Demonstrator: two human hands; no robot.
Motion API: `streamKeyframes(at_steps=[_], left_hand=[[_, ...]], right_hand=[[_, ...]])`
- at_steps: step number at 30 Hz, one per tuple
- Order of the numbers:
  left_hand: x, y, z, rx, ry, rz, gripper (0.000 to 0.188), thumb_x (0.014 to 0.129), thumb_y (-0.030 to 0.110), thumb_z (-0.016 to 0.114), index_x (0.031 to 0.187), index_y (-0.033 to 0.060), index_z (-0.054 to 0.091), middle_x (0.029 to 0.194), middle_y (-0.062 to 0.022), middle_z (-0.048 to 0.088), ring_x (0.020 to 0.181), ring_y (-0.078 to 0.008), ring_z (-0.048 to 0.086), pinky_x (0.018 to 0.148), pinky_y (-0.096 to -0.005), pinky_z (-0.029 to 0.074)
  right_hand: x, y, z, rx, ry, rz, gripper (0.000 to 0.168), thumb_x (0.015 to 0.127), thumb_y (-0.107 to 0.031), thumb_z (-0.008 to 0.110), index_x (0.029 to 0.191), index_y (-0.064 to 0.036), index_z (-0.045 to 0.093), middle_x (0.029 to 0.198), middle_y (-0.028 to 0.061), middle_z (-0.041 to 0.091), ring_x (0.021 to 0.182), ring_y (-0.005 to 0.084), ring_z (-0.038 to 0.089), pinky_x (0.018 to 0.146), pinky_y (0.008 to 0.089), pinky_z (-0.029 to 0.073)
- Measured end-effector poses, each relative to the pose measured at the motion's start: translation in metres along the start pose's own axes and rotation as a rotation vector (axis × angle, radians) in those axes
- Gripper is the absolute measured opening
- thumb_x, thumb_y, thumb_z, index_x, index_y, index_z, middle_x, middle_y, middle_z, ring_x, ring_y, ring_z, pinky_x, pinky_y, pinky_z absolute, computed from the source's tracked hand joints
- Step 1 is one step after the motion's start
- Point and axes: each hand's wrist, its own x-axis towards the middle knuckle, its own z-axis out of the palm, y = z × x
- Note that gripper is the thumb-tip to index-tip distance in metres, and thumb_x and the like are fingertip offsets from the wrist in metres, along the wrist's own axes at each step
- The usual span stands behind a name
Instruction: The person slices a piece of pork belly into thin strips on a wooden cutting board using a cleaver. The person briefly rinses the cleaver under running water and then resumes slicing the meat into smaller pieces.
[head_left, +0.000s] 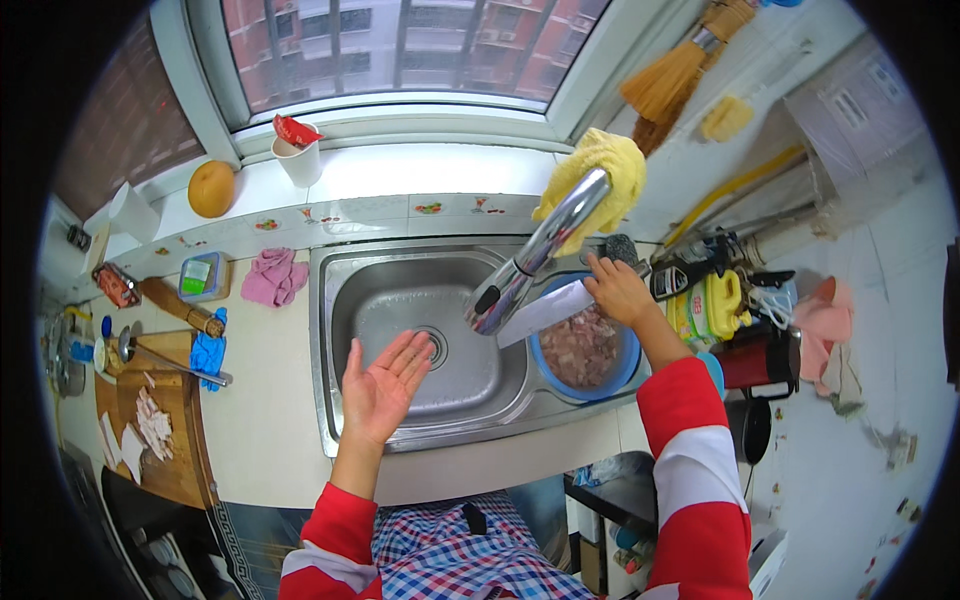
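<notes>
My left hand (384, 386) is palm up over the near left part of the stainless steel sink (457, 382), fingers apart and holding nothing. My right hand (619, 289) grips a cleaver (546, 312) near its handle, which my fingers partly hide. The broad blade points left, over a blue basin (634, 361) of raw meat pieces (581, 346) on the drainboard. A chrome faucet (536, 251) rises between the sink bowl and the basin and hides part of the blade. A yellow cloth (600, 180) hangs over the faucet's far end.
At left a wooden cutting board (184, 450) bears sliced meat (154, 424), beside a ladle (176, 364) and a blue glove (208, 349). A pink cloth (275, 277) lies left of the sink. Bottles, a yellow jug (724, 304) and a red kettle (750, 358) crowd the right side.
</notes>
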Motion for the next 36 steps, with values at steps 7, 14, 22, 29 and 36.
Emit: streamKeyframes(at_steps=[7,14,22,29,36], left_hand=[[0.034,-0.048,0.014,0.014,0.025,-0.013,0.075,0.094,0.055,0.033,0.133,-0.0094,0.036,0.133,-0.0254,0.043,0.126,-0.0353,0.042,0.107,-0.0421,0.033],[0.066,-0.068,0.002,0.169,0.183,0.110,0.039,0.098,0.030,0.038,0.110,-0.0039,0.054,0.113,-0.0178,0.059,0.103,-0.0247,0.060,0.088,-0.0347,0.049],[0.128,-0.075,-0.046,0.476,-0.067,0.224,0.023,0.086,0.027,0.060,0.088,0.0039,0.064,0.080,-0.0063,0.064,0.076,-0.0195,0.063,0.067,-0.0317,0.048],[0.097,-0.079,-0.010,1.987,0.455,0.518,0.027,0.082,0.026,0.063,0.097,0.0024,0.063,0.094,-0.0175,0.062,0.092,-0.0373,0.056,0.078,-0.0405,0.045],[0.023,-0.096,-0.038,2.147,0.023,0.752,0.046,0.088,0.029,0.056,0.125,0.0031,0.050,0.131,-0.0167,0.048,0.126,-0.0328,0.040,0.103,-0.0478,0.029]], right_hand=[[0.050,0.053,0.074,0.177,0.025,-0.112,0.014,0.078,-0.016,0.053,0.082,-0.008,0.063,0.102,0.0124,0.060,0.102,0.0254,0.053,0.085,0.0352,0.041],[0.048,0.071,0.096,0.166,0.134,-0.188,0.008,0.076,-0.013,0.053,0.076,-0.009,0.060,0.085,0.0077,0.060,0.091,0.0231,0.055,0.079,0.0344,0.042],[0.007,-0.017,0.038,0.390,0.063,0.019,0.014,0.072,-0.012,0.056,0.086,-0.009,0.055,0.079,0.0097,0.057,0.082,0.0264,0.056,0.070,0.0384,0.042],[0.005,-0.105,0.003,0.706,0.186,0.069,0.014,0.074,-0.010,0.055,0.087,-0.008,0.052,0.083,0.0091,0.056,0.080,0.0284,0.056,0.068,0.0403,0.043],[0.012,-0.140,-0.023,0.647,0.166,-0.009,0.019,0.075,-0.008,0.056,0.094,-0.007,0.055,0.082,0.0074,0.054,0.081,0.0257,0.056,0.068,0.0390,0.042]])
